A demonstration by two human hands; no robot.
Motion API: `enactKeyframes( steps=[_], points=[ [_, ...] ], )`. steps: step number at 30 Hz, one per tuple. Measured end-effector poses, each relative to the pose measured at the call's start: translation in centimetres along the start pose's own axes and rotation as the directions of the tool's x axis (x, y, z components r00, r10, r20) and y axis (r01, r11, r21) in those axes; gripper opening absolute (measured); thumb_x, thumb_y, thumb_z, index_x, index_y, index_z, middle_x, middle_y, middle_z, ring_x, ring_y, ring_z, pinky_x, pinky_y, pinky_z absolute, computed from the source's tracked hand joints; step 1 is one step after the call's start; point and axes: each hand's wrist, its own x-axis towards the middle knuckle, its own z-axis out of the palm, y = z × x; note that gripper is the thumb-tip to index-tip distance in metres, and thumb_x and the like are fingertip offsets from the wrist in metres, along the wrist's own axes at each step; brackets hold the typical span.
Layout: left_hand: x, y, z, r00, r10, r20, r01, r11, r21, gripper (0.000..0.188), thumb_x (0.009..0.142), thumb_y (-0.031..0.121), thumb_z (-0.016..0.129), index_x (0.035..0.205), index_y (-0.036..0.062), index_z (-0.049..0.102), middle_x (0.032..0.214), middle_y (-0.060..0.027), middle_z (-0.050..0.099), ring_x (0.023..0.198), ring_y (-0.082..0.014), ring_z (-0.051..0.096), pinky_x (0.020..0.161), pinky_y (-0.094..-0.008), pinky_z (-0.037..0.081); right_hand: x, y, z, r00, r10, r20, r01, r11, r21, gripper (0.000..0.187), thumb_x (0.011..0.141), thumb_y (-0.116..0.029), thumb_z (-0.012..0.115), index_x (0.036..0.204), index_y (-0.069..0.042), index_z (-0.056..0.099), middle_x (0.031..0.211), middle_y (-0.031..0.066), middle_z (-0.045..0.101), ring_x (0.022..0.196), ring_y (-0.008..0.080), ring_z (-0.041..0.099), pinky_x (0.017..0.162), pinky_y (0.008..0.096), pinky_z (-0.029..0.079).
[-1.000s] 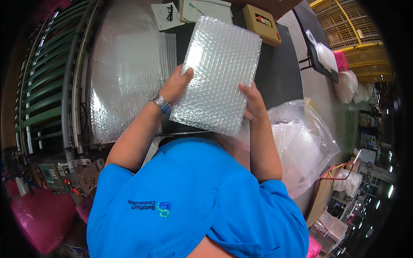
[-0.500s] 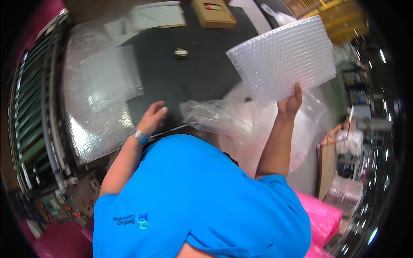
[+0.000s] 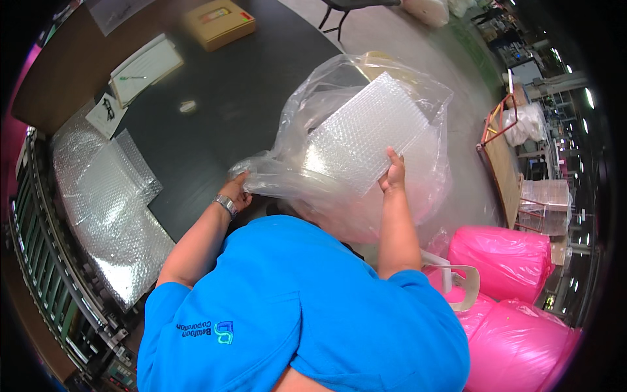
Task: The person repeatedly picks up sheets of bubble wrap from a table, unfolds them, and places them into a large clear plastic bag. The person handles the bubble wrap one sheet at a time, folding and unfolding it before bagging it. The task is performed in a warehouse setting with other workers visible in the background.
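Observation:
My right hand [image 3: 393, 174] grips the near edge of a bubble wrap pouch [image 3: 362, 134], thumb on top. The pouch lies tilted at the mouth of a large clear plastic bag [image 3: 294, 111], which spreads around it past the table's right edge. With its fingers closed, my left hand [image 3: 236, 191] pinches the gathered left rim of that bag. More bubble wrap [image 3: 98, 202] lies flat at the left end of the dark table [image 3: 215, 130].
A cardboard box [image 3: 219, 26], a clipboard with papers [image 3: 144, 68] and a small pale item [image 3: 187, 106] sit on the table. Roller conveyor [image 3: 49, 261] runs along the left. Pink plastic-wrapped rolls [image 3: 503, 261] stand at right, near a cart [image 3: 499, 170].
My right hand has lowered the pouch from above the table's right side to the bag. My left hand, previously empty, has taken hold of the bag's rim. The view has turned right.

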Motion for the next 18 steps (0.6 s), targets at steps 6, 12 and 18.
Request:
enactKeyframes(
  steps=[6, 12, 18],
  points=[
    [-10.0, 6.6, 8.7, 0.816, 0.349, 0.462, -0.155, 0.900, -0.407, 0.027, 0.068, 0.005, 0.047, 0.093, -0.0024, 0.053, 0.089, -0.0124, 0.058, 0.083, -0.0229, 0.057, 0.076, -0.0361, 0.047, 0.4, -1.4, -2.8, 0.996, 0.022, 0.086, -0.024, 0.999, 0.023, 0.050, 0.078, -0.023, 0.056, 0.119, 0.000, 0.037, 0.112, 0.0152, 0.048, 0.101, 0.0299, 0.049, 0.088, 0.0433, 0.040],
    [-20.3, 7.8, 11.6, -0.301, 0.196, 0.933, -0.583, 0.736, -0.343, 0.039, 0.077, 0.038, 0.051, 0.077, 0.0012, 0.065, 0.081, -0.0136, 0.062, 0.074, -0.0248, 0.059, 0.068, -0.0350, 0.045, 0.5, -1.6, -7.2, 0.999, -0.001, 0.043, -0.007, 0.982, 0.189, 0.052, 0.078, -0.026, 0.053, 0.120, 0.000, 0.038, 0.115, 0.0141, 0.046, 0.104, 0.0294, 0.046, 0.088, 0.0411, 0.039],
    [-23.7, 8.2, 11.5, 0.041, 0.591, 0.806, -0.703, 0.590, -0.397, 0.041, 0.064, 0.041, 0.072, 0.073, 0.0022, 0.062, 0.112, -0.0232, 0.040, 0.092, -0.0290, 0.050, 0.078, -0.0366, 0.041, 1.2, -0.9, -12.2, 0.987, 0.065, 0.145, -0.094, 0.975, 0.203, 0.057, 0.078, -0.030, 0.054, 0.122, 0.000, 0.035, 0.119, 0.0156, 0.042, 0.104, 0.0298, 0.046, 0.087, 0.0425, 0.038]
  ],
)
